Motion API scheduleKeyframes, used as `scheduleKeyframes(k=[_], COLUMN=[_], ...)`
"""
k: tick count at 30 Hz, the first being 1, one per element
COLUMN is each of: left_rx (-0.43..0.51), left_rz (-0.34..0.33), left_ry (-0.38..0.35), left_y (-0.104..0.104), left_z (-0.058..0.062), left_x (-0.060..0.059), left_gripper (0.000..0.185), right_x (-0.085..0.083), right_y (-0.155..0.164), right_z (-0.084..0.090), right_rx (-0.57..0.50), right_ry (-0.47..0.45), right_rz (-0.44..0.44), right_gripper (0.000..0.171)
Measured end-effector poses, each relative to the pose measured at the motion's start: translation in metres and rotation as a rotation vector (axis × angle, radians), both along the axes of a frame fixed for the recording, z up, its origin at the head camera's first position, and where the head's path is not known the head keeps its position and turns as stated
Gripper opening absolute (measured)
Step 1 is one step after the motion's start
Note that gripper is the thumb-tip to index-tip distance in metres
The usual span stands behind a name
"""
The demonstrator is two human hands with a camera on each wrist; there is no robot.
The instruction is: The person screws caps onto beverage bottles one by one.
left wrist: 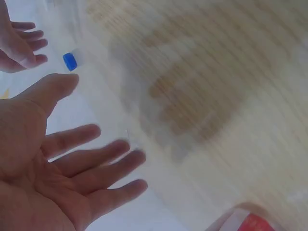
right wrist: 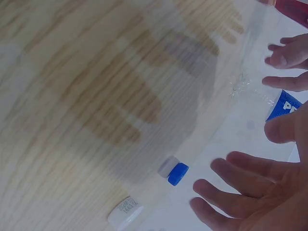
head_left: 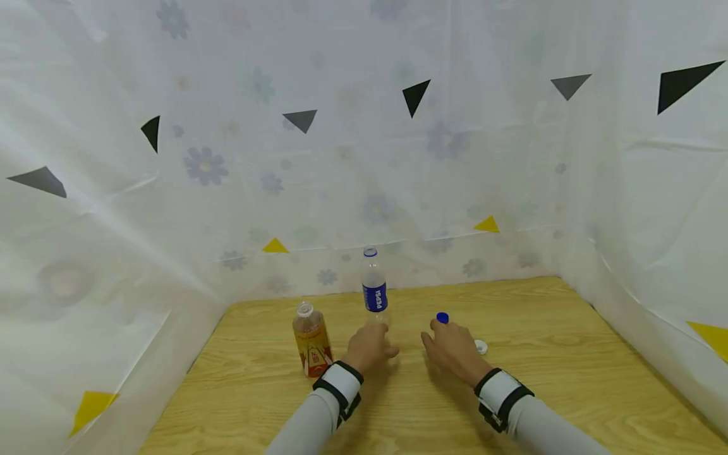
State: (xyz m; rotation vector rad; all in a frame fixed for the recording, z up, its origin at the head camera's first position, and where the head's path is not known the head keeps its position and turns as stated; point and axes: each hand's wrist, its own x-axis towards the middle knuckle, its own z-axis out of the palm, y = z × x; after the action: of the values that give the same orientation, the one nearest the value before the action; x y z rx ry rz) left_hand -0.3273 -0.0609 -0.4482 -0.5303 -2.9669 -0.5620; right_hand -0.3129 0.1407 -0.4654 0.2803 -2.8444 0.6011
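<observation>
Left hand [head_left: 366, 349] and right hand [head_left: 453, 351] are hovering apart here, 2 forearms [head_left: 309, 423] pointing far, fingers [left wrist: 113, 171] hanging loosely parted!

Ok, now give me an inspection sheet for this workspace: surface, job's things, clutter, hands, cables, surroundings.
Surface: wood-grain table.
Job's things: Pepsi bottle upright, uncapped; yellow-labelled bottle upright; blue cap and white cap lying loose on the table.
Clutter: nothing seen.
Hands: left hand open, near the Pepsi bottle, holding nothing; right hand open, near both caps, holding nothing.
Cables: nothing seen.
Surroundings: patterned white sheeting behind and at both sides.
</observation>
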Motion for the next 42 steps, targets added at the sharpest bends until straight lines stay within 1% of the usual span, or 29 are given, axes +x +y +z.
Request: scheduleKeyframes(k=[1,2,5,7,8,10,13,15,16,17,19,20,21,23,24,27,29,31,33,35,38,40,42], left_rx=[0.004,-0.004,-0.041,-0.061,-0.062,-0.03,0.095,0.197,0.247,0.309,0.426,0.489,0.554,0.677,0.724,0.835,0.892,0.948,1.006,1.047,1.073,1.065,1.046], left_rz=[-0.01,-0.02,-0.049,-0.057,-0.054,-0.036,0.002,0.054,0.083,0.116,0.188,0.221,0.247,0.289,0.309,0.374,0.406,0.45,0.482,0.501,0.508,0.496,0.479], left_ry=[-0.017,-0.019,0.023,0.09,0.129,0.192,0.306,0.41,0.479,0.528,0.623,0.648,0.654,0.626,0.606,0.507,0.449,0.368,0.285,0.199,0.082,0.016,-0.044], left_y=[-0.001,-0.002,-0.005,-0.007,-0.008,-0.011,-0.017,-0.024,-0.028,-0.033,-0.044,-0.051,-0.057,-0.071,-0.078,-0.096,-0.105,-0.111,-0.116,-0.119,-0.122,-0.123,-0.124], left_z=[0.002,0.003,0.009,0.018,0.024,0.04,0.069,0.085,0.091,0.097,0.104,0.106,0.108,0.11,0.11,0.106,0.1,0.091,0.082,0.074,0.065,0.061,0.058], left_x=[0.0,0.0,-0.001,-0.002,-0.003,-0.005,-0.006,-0.008,-0.009,-0.009,-0.01,-0.01,-0.01,-0.007,-0.005,0.0,0.003,0.005,0.007,0.01,0.013,0.015,0.015], left_gripper=[0.035,0.03,0.021,0.02,0.019,0.017,0.013,0.01,0.008,0.007,0.005,0.005,0.005,0.009,0.012,0.026,0.034,0.04,0.046,0.056,0.073,0.084,0.09], right_x=[0.0,0.0,0.001,0.001,0.001,0.001,0.0,0.001,0.001,0.001,0.001,0.002,0.002,0.003,0.003,0.002,0.002,0.002,0.002,0.002,0.002,0.002,0.001], right_y=[0.0,0.0,0.001,0.001,0.002,0.002,0.002,0.002,0.003,0.003,0.004,0.005,0.005,0.006,0.007,0.007,0.006,0.006,0.005,0.005,0.004,0.003,0.003], right_z=[0.0,0.0,-0.001,-0.001,-0.002,-0.002,-0.004,-0.004,-0.004,-0.004,-0.005,-0.004,-0.004,-0.004,-0.004,-0.005,-0.006,-0.007,-0.007,-0.008,-0.009,-0.01,-0.01], right_rx=[0.0,-0.001,-0.008,-0.016,-0.023,-0.036,-0.046,-0.046,-0.049,-0.051,-0.054,-0.052,-0.047,-0.039,-0.033,-0.029,-0.04,-0.049,-0.049,-0.052,-0.054,-0.055,-0.054], right_ry=[-0.006,-0.014,-0.044,-0.058,-0.059,-0.068,-0.073,-0.072,-0.069,-0.066,-0.062,-0.06,-0.055,-0.05,-0.04,-0.025,-0.023,-0.03,-0.03,-0.028,-0.02,-0.005,0.011], right_rz=[0.0,-0.001,0.0,0.002,0.002,0.003,0.002,0.001,0.002,0.005,0.009,0.01,0.014,0.018,0.02,0.022,0.021,0.015,0.013,0.013,0.016,0.018,0.022], right_gripper=[0.034,0.032,0.033,0.036,0.038,0.04,0.041,0.042,0.042,0.041,0.041,0.041,0.041,0.041,0.04,0.041,0.04,0.04,0.039,0.038,0.037,0.036,0.035])
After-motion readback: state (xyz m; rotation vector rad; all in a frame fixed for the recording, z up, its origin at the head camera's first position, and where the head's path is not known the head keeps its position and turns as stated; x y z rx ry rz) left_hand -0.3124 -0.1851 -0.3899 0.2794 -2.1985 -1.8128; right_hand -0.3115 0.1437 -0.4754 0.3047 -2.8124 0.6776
